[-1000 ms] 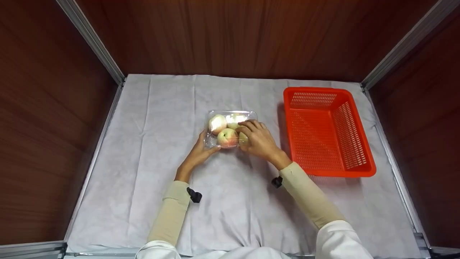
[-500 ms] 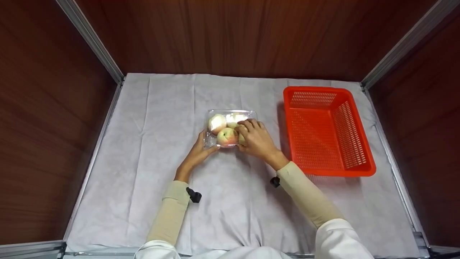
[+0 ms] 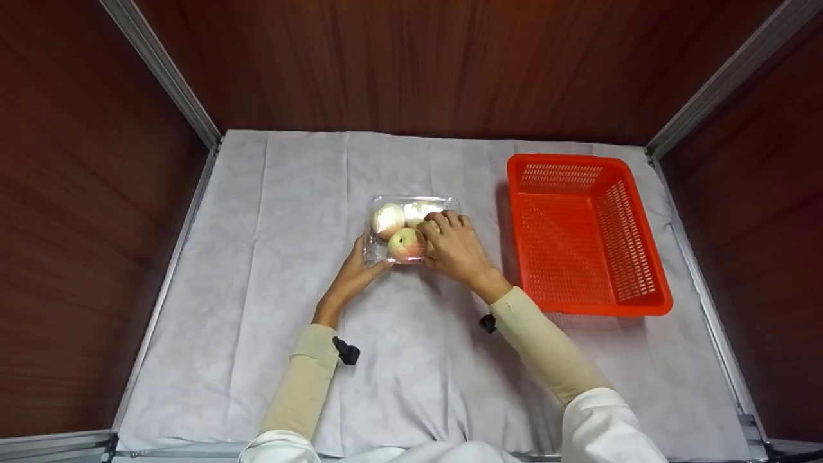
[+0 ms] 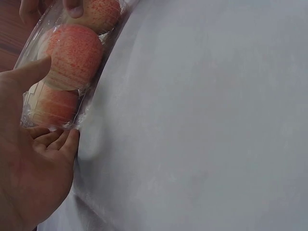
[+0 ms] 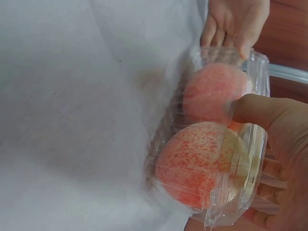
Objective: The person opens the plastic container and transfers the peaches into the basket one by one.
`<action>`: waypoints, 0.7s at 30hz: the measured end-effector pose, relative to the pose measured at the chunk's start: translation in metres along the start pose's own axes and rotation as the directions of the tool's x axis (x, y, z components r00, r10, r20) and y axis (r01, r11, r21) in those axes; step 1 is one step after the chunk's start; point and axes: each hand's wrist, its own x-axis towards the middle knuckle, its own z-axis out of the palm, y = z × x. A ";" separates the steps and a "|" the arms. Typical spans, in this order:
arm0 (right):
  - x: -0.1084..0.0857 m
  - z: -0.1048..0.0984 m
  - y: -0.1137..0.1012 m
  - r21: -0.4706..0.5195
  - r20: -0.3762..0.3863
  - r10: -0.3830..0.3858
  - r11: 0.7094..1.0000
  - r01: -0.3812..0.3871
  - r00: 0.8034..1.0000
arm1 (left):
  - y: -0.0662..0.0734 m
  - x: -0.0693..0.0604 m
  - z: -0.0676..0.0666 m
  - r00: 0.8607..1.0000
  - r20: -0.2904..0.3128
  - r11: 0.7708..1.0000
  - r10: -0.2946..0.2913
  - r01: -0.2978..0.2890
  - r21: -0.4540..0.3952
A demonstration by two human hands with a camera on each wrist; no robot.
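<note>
A clear plastic fruit box (image 3: 376,248) with several pale, red-blushed peaches (image 3: 404,244) sits on the cloth, mid-table. My left hand (image 3: 352,273) holds its near left corner. In the left wrist view, the thumb lies on the near side and the other fingers bend round the box's end. My right hand (image 3: 458,252) reaches over the box's right part from above. Its fingers curl about the near right peach (image 5: 199,161), which the hand mostly hides in the head view. The thumb tip lies between two peaches in the right wrist view.
A red plastic basket (image 3: 566,238) with slotted walls stands to the right of the box; I see nothing in it. White cloth (image 3: 296,206) covers the table. Brown wood-grain panels (image 3: 411,71) with metal edge rails enclose the back and both sides.
My right hand has shifted slightly left over the box, its fingers closer about the near right peach. The left hand and box are nearly still.
</note>
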 end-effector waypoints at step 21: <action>0.006 -0.009 -0.012 -0.086 0.048 -0.025 0.996 0.029 0.999 | 0.005 0.001 0.004 0.997 0.021 0.989 -0.072 0.074 -0.129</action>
